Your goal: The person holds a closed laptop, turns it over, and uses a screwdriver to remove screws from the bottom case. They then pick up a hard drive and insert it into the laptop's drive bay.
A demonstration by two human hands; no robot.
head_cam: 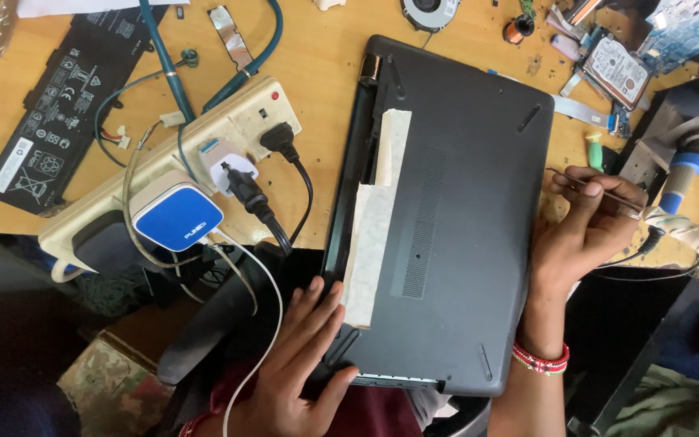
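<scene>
Cluttered wooden bench point(18, 121). Laptop point(463, 226) lies base-up, near corner overhanging the edge. Left hand point(297, 376) has fingers spread flat on that corner, likely steadying it. Right hand point(584, 231) pinches a thin metal tool point(588, 184) at the laptop's side edge. Power strip point(163, 174) sits alongside.

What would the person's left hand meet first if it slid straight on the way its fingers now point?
The left hand lies on the dark grey upturned laptop's near-left corner, fingers pointing up and right. Straight on, it would likely first meet the strip of cream masking tape stuck along the laptop's base.
</scene>
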